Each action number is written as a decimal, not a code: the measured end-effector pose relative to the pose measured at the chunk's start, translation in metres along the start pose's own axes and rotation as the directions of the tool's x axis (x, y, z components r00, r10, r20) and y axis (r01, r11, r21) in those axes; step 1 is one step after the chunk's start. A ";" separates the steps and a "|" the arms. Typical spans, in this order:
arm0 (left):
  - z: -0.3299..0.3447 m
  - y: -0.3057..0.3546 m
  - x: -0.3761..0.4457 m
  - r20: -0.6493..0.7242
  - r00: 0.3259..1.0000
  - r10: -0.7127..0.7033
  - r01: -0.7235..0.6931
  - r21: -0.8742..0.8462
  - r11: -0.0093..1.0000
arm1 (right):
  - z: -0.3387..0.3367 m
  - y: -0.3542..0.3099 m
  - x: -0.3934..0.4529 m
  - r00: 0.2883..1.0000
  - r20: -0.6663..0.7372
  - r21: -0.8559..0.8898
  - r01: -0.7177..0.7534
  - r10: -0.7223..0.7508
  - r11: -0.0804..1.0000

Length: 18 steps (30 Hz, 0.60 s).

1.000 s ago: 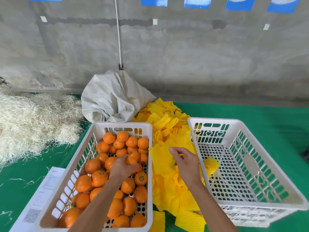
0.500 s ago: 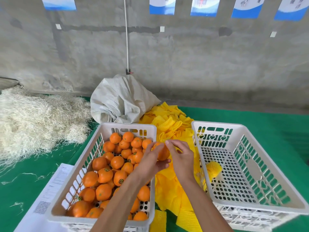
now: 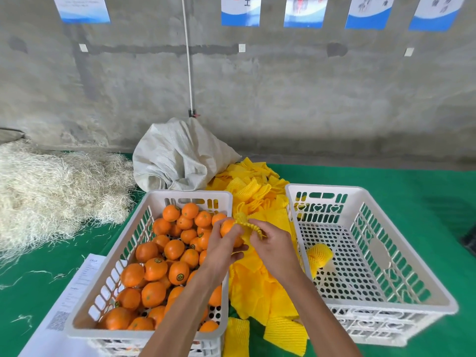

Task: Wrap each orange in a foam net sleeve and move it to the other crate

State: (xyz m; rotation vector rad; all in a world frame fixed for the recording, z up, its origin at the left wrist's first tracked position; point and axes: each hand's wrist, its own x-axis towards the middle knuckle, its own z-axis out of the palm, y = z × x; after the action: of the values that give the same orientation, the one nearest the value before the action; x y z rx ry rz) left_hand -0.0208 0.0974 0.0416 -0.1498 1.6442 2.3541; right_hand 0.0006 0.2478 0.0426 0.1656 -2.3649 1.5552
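Since a second ago I've lifted my left hand (image 3: pixel 223 249) out of the crate; it grips an orange (image 3: pixel 227 228) while my right hand (image 3: pixel 273 244) pinches the foam net sleeve (image 3: pixel 247 226) against it.

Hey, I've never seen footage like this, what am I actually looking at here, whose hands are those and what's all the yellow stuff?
There is no machine here. A camera worn on a person's head looks down at their own two bare hands. On the green table stand two white crates. The left crate is full of bare oranges; the right crate holds one wrapped orange. The yellow stuff between them is a pile of foam net sleeves. The left hand grips an orange while the right hand pinches a sleeve against it. Behind lie a white sack and pale straw; a printed sheet sits at the left.
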 end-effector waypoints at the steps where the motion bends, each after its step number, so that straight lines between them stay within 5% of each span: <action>1: 0.001 0.000 -0.001 0.003 1.000 0.021 -0.021 0.040 0.999 | 0.000 0.000 0.001 0.998 -0.054 -0.018 0.009 -0.010 1.000; 3: 0.001 0.001 -0.002 0.025 0.998 0.055 -0.057 0.096 0.994 | -0.003 0.000 0.002 0.988 -0.147 0.056 -0.042 0.050 0.998; 5: 0.000 0.003 -0.003 0.041 0.997 0.060 -0.065 0.132 0.989 | -0.010 0.000 0.004 0.945 -0.165 0.333 -0.215 0.282 0.918; 8: -0.004 0.005 -0.002 0.000 1.000 0.031 -0.031 0.132 0.991 | -0.020 -0.007 0.009 0.807 0.079 0.785 -0.412 0.585 0.462; 11: -0.010 0.001 0.002 -0.027 0.999 -0.021 0.022 0.041 0.999 | -0.023 -0.010 0.012 0.723 0.294 0.864 -0.480 0.626 0.149; 18: -0.011 -0.012 0.001 0.058 0.976 -0.211 0.217 -0.126 0.968 | -0.025 -0.013 0.003 0.661 0.474 0.785 -0.616 0.582 0.060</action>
State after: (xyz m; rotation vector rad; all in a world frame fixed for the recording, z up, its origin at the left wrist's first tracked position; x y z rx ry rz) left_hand -0.0194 0.0912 0.0268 -0.2847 1.3770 2.2831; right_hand 0.0061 0.2652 0.0636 -0.7169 -1.1510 3.1789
